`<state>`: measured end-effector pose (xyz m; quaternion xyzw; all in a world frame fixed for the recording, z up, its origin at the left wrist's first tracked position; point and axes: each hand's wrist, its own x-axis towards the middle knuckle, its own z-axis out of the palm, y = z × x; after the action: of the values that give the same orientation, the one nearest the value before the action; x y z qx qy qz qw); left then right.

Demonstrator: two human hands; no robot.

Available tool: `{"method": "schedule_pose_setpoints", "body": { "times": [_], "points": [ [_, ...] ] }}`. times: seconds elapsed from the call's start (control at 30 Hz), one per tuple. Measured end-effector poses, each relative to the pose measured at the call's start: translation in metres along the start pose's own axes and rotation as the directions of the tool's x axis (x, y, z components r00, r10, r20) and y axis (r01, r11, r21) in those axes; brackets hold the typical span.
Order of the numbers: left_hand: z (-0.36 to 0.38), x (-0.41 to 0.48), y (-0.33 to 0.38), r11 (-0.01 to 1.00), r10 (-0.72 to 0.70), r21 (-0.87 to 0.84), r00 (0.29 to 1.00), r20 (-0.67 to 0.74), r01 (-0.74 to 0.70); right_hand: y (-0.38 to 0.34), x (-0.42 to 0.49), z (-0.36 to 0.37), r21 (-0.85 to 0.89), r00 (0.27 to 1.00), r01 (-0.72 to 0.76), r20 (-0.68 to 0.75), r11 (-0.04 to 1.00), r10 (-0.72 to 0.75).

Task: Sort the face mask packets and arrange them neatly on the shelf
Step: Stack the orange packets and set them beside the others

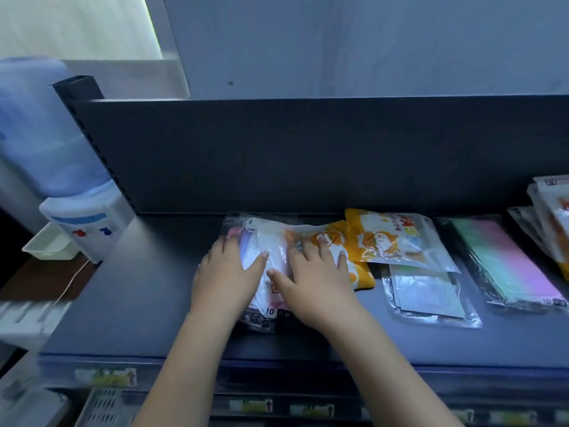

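Note:
On the dark shelf (pixel 147 288), a clear packet of pale masks (pixel 271 241) lies under both my hands. My left hand (pixel 226 272) rests flat on its left side, fingers spread. My right hand (pixel 311 275) presses flat on its right side and partly on an orange cartoon packet (pixel 357 266). A second orange and white cartoon packet (pixel 397 238) overlaps that one. To the right lie a clear packet of white masks (pixel 428 297) and a packet of green-to-pink masks (pixel 508 260). Neither hand grips anything.
More packets (pixel 551 217) are stacked at the far right edge. The shelf's dark back panel (pixel 308 155) rises behind. A water dispenser (pixel 61 167) stands to the left. Price-label rails (pixel 252 405) and a white basket (pixel 104 408) are below.

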<state>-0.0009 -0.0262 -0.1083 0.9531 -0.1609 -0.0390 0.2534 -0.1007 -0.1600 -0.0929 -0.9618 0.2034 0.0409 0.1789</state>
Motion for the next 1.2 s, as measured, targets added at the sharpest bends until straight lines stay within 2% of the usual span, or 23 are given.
{"method": "schedule_pose_setpoints", "body": {
  "times": [0.13, 0.27, 0.33, 0.47, 0.53, 0.7, 0.9, 1.03, 1.13, 1.2],
  "points": [
    [-0.008, 0.007, -0.006, 0.99, -0.088, -0.111, 0.996, -0.006, 0.087, -0.007, 0.005, -0.005, 0.074, 1.0, -0.006, 0.004, 0.997, 0.006],
    [-0.015, 0.014, -0.022, 0.985, -0.038, -0.171, 0.994, -0.098, 0.021, -0.011, 0.012, -0.016, 0.148, 0.997, -0.034, -0.063, 0.988, 0.043],
    [-0.021, 0.016, -0.03, 0.961, -0.039, -0.278, 0.991, -0.132, 0.001, -0.012, 0.014, -0.026, 0.224, 0.994, -0.1, -0.014, 0.969, 0.106],
    [-0.033, 0.013, -0.039, 0.864, -0.131, -0.499, 0.986, -0.105, 0.062, -0.01, 0.023, -0.048, 0.189, 0.986, -0.098, 0.152, 0.977, 0.069],
    [-0.036, 0.011, -0.044, 0.827, -0.147, -0.559, 0.984, -0.1, 0.067, -0.008, 0.031, -0.051, 0.169, 0.98, -0.09, 0.191, 0.982, 0.057],
    [-0.04, 0.004, -0.049, 0.75, -0.176, -0.661, 0.962, -0.209, -0.006, -0.007, 0.04, -0.041, 0.07, 0.992, -0.084, 0.095, 0.994, 0.078],
    [-0.047, -0.001, -0.042, 0.555, -0.178, -0.829, 0.965, -0.195, -0.065, 0.002, 0.038, -0.029, 0.129, 0.985, -0.084, 0.162, 0.988, 0.062],
    [-0.048, -0.005, -0.04, 0.471, -0.211, -0.881, 0.965, -0.155, -0.038, 0.005, 0.033, -0.034, 0.34, 0.996, -0.073, -0.017, 0.938, 0.084],
    [-0.051, -0.003, -0.04, 0.373, -0.262, -0.928, 0.958, -0.113, -0.008, 0.014, 0.025, -0.043, 0.611, 0.983, -0.095, -0.067, 0.786, 0.171],
    [-0.054, -0.001, -0.04, 0.309, -0.291, -0.951, 0.953, -0.087, 0.008, 0.022, 0.018, -0.052, 0.73, 0.974, -0.085, -0.083, 0.678, 0.211]
  ]
}}
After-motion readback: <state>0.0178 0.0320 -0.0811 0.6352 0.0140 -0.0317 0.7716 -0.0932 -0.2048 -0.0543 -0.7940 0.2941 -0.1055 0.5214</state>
